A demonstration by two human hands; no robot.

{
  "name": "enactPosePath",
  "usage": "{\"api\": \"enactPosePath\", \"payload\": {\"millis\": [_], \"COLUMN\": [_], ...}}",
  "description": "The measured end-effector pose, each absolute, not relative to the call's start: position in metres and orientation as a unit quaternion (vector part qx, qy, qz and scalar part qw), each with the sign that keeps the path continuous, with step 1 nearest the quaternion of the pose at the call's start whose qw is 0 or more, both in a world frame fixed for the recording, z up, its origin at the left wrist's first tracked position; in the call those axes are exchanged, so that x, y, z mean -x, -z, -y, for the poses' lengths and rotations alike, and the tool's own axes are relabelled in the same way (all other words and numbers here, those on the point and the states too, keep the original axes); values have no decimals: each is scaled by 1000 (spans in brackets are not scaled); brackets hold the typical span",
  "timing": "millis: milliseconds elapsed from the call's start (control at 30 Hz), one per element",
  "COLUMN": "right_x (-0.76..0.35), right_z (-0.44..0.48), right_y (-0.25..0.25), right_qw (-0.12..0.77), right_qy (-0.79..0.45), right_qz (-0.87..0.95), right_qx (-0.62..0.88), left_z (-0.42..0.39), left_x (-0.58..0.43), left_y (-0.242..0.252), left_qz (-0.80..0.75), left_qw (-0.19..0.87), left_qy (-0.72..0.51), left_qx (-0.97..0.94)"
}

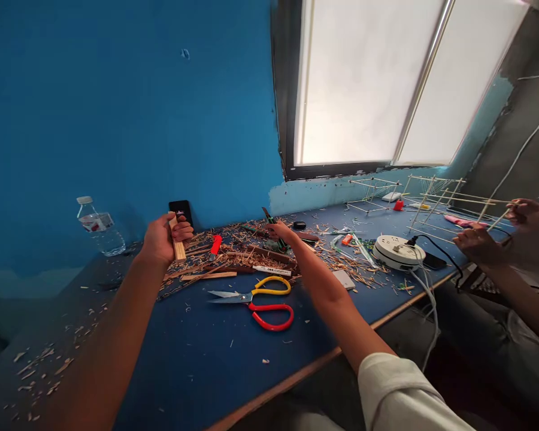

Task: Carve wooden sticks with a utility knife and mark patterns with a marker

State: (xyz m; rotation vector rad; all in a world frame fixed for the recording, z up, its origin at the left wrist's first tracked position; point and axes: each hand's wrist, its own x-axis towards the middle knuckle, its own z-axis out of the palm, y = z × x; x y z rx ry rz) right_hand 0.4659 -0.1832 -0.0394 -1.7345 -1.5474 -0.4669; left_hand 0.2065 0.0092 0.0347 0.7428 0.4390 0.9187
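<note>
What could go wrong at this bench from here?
The right hand holds a bladed tool with its point exposed; brought to the wooden piece in the left hand, a slip might cut that hand.

The scissors lie slightly open, blades toward the left forearm; an inward sweep could catch them.

A white cable hangs off the table; a snag might drag the round power strip.

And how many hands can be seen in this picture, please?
4: the wearer's left hand around a wood piece, the right hand holding a tool, and, at the picture's right, a co-worker's lower hand and upper hand.
</note>
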Motion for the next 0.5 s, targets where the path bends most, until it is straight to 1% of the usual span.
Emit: {"api": "enactPosePath", "payload": {"millis": [133,233,367,500], "right_x": [-484,-486,-484,-485], "right_z": [131,107,97,97], "right_y": [37,46,61,67], "right_qw": [298,238,199,205], "right_qy": [40,-37,-77,-74], "right_qz": [618,622,612,594], "right_qx": [727,745,761,774], "left_z": [-10,-9,-7,1], "left_x": [-210,-214,-217,-218], "left_y": [-31,-30,-32,-43], "left_qz": [-213,-215,-209,-188], "left_qw": [821,829,835,827], "left_qy": [-423,-412,-395,-385], "left_qx": [-320,-312,-322,-364]}}
